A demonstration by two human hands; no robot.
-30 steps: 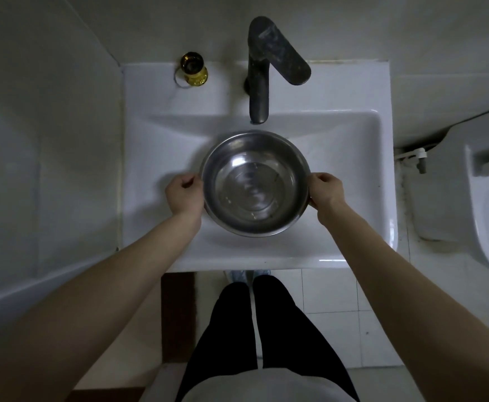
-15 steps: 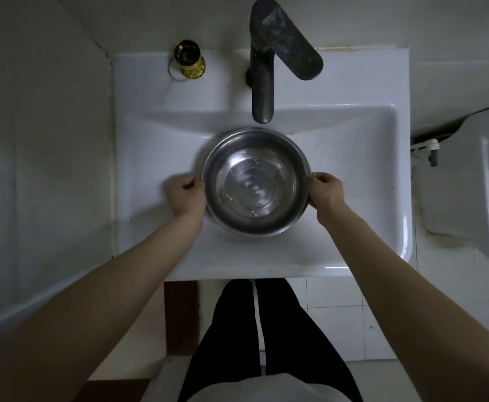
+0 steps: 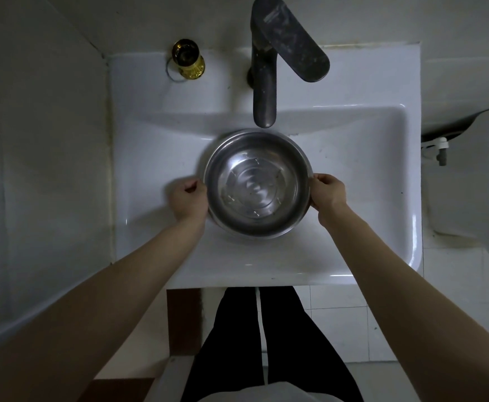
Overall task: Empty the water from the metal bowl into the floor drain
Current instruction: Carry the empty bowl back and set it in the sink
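From the head camera, looking straight down, the left hand (image 3: pixel 189 200) is curling its fingers around the left edge of the metal bowl (image 3: pixel 257 184). The hand is mostly closed, with the fingers tucked in and pressing on the rim. The right hand (image 3: pixel 329 192) is doing the same on the right edge, with its thumb lying on top of the rim and the other fingers bent under it. Both hands are gripping the bowl from opposite sides.

The bowl is sitting in the middle of the white sink (image 3: pixel 156 158), just below the tip of the tap (image 3: pixel 265 82). It is round, shiny and silver, with smooth curved walls and ring shapes on its flat bottom. Clear water is lying in it, and small bright spots are shining on the surface.

The sink is smooth, glossy and shaped like a box with soft rounded corners. The tap is dark, dull and a bit speckled, with a wide flat handle pointing to the right. A small gold bottle (image 3: pixel 187 58) is standing on the back ledge of the sink, to the left of the tap. The person's black trousers (image 3: pixel 237 343) are showing below the sink, over pale floor tiles (image 3: pixel 339 329).
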